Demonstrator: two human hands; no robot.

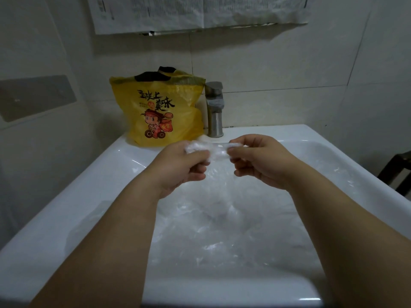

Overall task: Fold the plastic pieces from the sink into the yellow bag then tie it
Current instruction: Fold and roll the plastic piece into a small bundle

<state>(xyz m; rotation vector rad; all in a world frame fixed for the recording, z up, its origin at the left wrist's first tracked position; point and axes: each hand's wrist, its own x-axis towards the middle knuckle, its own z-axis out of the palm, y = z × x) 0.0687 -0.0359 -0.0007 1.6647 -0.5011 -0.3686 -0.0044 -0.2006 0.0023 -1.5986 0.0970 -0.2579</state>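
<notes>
A clear plastic piece (212,150) is held stretched above the sink (55,230), pinched at one end by the left hand (186,164) and at the other by the right hand (261,161). More crumpled plastic (213,236) is seen lying inside the sink. The yellow bag (160,110) is stood upright on the sink's back ledge, just beside the faucet (214,107).

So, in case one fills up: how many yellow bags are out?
1: the yellow bag stands on the sink rim, left of the faucet. None other shows.
</notes>
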